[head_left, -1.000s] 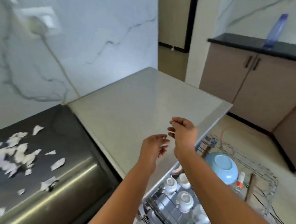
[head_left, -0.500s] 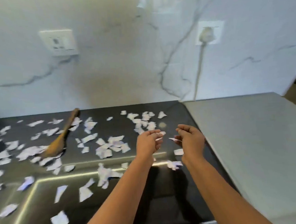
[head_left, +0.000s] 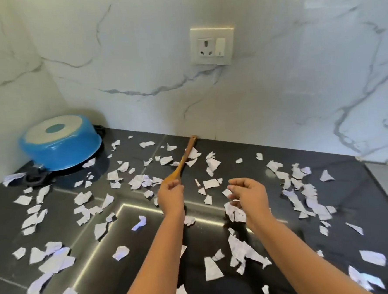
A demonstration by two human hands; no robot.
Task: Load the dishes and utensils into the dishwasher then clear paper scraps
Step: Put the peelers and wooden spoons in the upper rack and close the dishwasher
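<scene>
Torn white paper scraps [head_left: 210, 183] lie scattered all over the black counter [head_left: 339, 160]. A wooden spatula [head_left: 184, 158] lies among them, its handle pointing at the back wall. My left hand [head_left: 170, 195] hovers at the spatula's broad near end with loosely curled fingers and hides its tip; I see no grip on it. My right hand [head_left: 248, 194] hangs to the right over the scraps, fingers relaxed and slightly bent, holding nothing. A blue pot [head_left: 60, 147] stands upside down in the back left corner.
A marble wall with a socket plate [head_left: 212, 46] closes the back of the counter. The pale dishwasher top [head_left: 387, 173] shows at the far right edge. A bright light strip reflects in the counter near my forearms.
My view has swung left from the open dishwasher rack to the scrap-covered counter. Both hands came along and now hang over the scraps, the left one beside the spatula.
</scene>
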